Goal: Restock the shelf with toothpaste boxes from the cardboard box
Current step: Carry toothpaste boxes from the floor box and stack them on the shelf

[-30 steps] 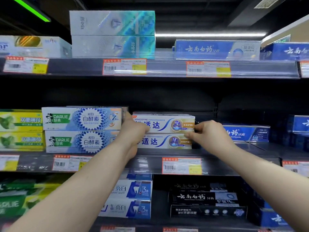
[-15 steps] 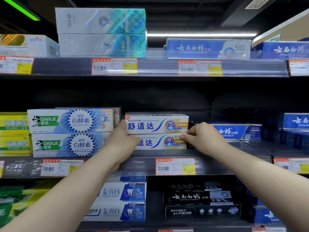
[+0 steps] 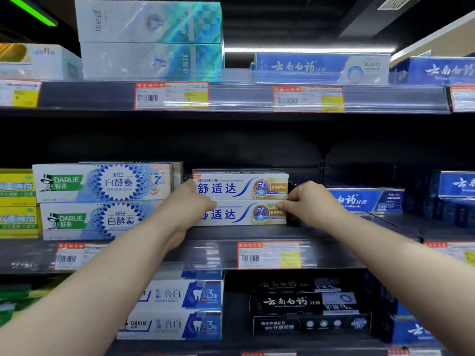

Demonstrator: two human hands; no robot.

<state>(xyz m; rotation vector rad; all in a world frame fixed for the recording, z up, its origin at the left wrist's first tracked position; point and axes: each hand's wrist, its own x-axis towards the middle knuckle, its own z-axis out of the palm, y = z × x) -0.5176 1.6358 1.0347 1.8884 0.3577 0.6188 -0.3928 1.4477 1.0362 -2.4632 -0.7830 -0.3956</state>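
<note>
Two white toothpaste boxes with blue lettering sit stacked on the middle shelf point(image 3: 213, 249), the top box point(image 3: 241, 187) resting squarely on the bottom box point(image 3: 243, 214), both with their long fronts facing out. The left hand point(image 3: 191, 204) presses against the left ends of the pair, its fingers point(image 3: 205, 204) curled over the front left corner of the bottom box and covering the first character printed there. The right hand point(image 3: 312, 201) is at the right ends, its fingers point(image 3: 285, 206) pinched on the right corner of the bottom box while the knuckles lie against the end of the top one. Both hands are closed on the stack from opposite sides, with bare forearms reaching up from the lower corners of the view.

Just left of the stack, touching or nearly so, stand two white and blue boxes with green labels point(image 3: 102, 201), also stacked in two. Further left are yellow-green boxes point(image 3: 16, 204). To the right, apart from the stack across a dark gap, lies a blue box point(image 3: 365, 201). An orange-bordered price tag point(image 3: 268, 255) hangs on the shelf edge below the stack. The upper shelf carries silvery teal boxes point(image 3: 151, 39) and a long blue box point(image 3: 321, 66). Underneath, the lower shelf holds blue and white boxes point(image 3: 177, 309) and black boxes point(image 3: 308, 309)
</note>
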